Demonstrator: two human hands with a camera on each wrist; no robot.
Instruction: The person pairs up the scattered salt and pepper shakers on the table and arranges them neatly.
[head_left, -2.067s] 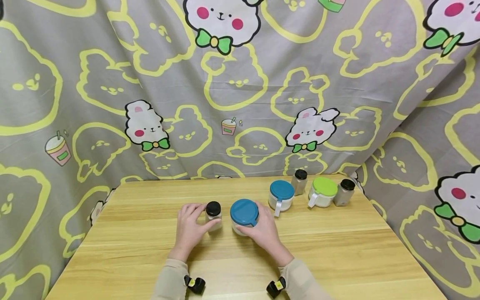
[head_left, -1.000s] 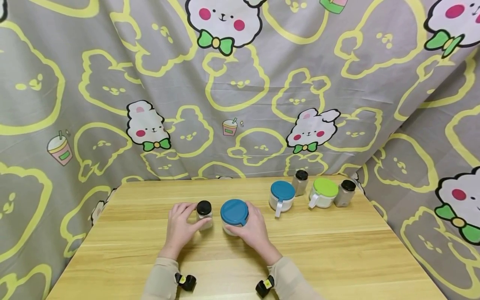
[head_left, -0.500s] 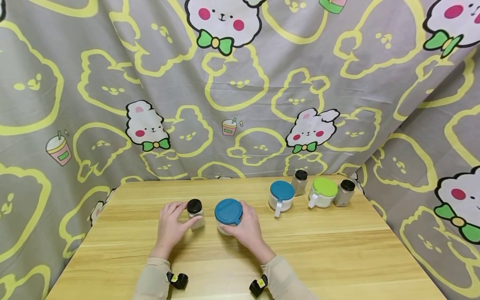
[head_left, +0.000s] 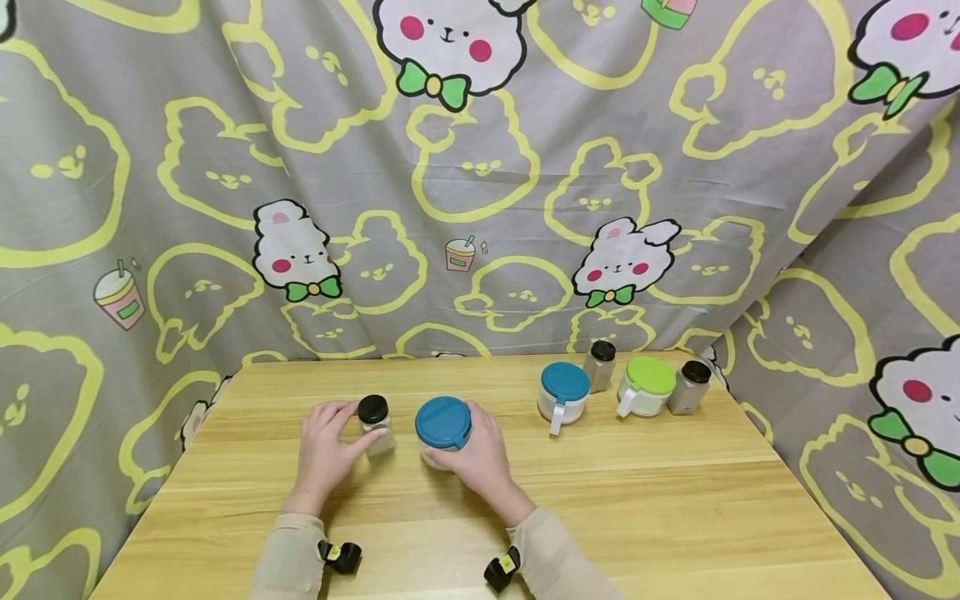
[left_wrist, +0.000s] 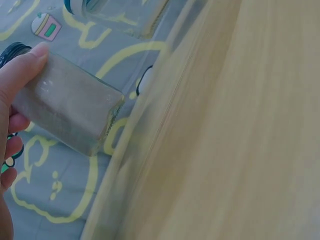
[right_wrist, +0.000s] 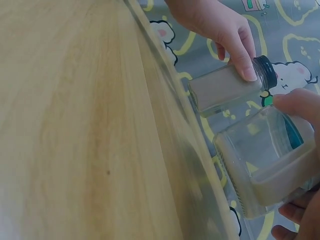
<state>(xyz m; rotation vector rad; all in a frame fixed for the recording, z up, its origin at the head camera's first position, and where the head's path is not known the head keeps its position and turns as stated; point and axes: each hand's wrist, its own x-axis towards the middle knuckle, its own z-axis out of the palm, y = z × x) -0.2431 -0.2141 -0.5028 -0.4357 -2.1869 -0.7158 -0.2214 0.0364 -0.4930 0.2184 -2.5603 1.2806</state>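
The wooden bench [head_left: 637, 500] carries everything, hemmed in by a bunny-print cloth [head_left: 480, 208]. Toward its left-middle, the right hand [head_left: 480, 458] has its grip wrapped round the blue-lidded jar [head_left: 442, 429], fingers curled about the glass. Just beside it, the left hand [head_left: 324, 454] pinches the small black-capped shaker [head_left: 374, 423] between thumb and fingers. I'd worry the two glass bodies could knock together, being so near. The jar looks heavy with powder and might slip from a one-handed hold. The shaker, held only lightly near its cap, could tip and topple.
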